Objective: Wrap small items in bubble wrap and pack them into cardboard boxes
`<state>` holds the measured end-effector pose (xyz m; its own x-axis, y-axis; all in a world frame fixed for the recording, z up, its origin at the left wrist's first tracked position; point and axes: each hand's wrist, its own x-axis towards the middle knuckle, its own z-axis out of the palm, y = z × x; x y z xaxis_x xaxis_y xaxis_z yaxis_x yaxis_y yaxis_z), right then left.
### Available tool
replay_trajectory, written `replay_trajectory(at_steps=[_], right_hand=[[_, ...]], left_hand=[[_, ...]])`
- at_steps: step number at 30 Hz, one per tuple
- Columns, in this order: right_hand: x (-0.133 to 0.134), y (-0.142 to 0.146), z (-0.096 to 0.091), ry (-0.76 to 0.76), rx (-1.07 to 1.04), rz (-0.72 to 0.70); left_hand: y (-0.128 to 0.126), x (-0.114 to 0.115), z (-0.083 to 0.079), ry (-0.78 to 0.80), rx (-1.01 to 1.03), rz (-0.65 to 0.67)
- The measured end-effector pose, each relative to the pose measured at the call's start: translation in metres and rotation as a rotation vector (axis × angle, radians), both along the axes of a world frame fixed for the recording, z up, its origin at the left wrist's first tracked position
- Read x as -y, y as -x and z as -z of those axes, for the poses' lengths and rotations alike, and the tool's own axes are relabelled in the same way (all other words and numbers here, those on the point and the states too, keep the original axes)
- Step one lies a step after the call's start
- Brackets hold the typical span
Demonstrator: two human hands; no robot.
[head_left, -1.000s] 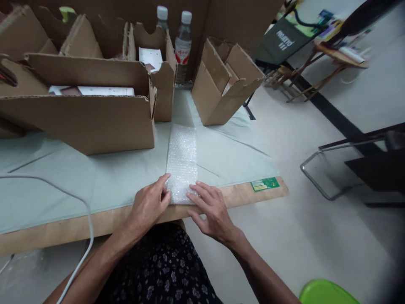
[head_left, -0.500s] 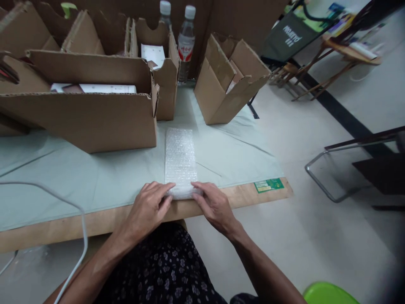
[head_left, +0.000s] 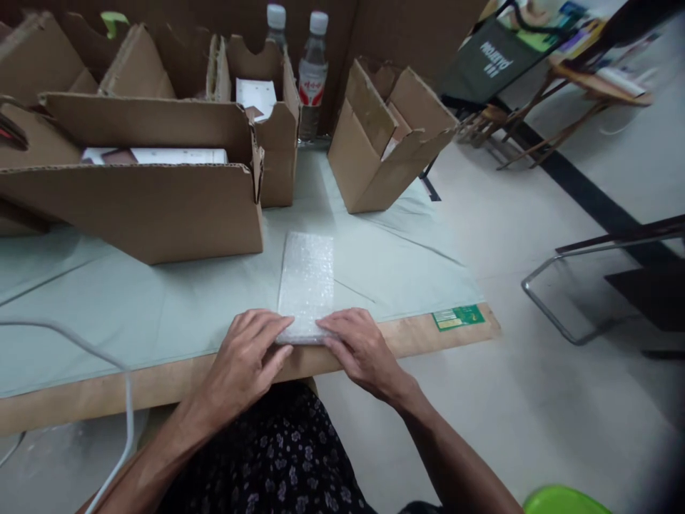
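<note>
My L hand (head_left: 243, 357) pinches the near L corner of the bubble wrap (head_left: 307, 278), my R hand (head_left: 367, 353) its near R one, grips narrow. It lies btwn my hands & runs fwd of them on the cloth (head_left: 396, 278); cardboard box (head_left: 203, 218) is fwd-left.

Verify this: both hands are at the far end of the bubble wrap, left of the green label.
Wrong end: the head view shows the left hand and right hand at the near end of the bubble wrap, left of the green label.
</note>
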<state>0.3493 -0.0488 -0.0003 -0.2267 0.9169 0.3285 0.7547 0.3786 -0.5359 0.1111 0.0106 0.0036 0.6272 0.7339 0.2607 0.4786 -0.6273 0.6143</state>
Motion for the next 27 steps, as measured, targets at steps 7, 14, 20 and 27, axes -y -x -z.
replay_trajectory(at_steps=[7,14,20,27], right_hand=[[0.005,-0.003,-0.004,-0.107,0.177,0.087],[-0.007,-0.006,-0.003,-0.017,0.072,-0.036],[-0.001,-0.005,-0.011,-0.073,0.131,0.042],[-0.008,-0.002,-0.002,-0.067,0.167,-0.021]], left_hand=[[-0.018,-0.023,0.014,-0.036,-0.064,-0.155],[-0.005,-0.006,0.006,-0.062,0.037,-0.04],[-0.016,-0.021,0.008,-0.053,-0.073,-0.102],[-0.013,-0.018,0.006,-0.127,-0.014,-0.11]])
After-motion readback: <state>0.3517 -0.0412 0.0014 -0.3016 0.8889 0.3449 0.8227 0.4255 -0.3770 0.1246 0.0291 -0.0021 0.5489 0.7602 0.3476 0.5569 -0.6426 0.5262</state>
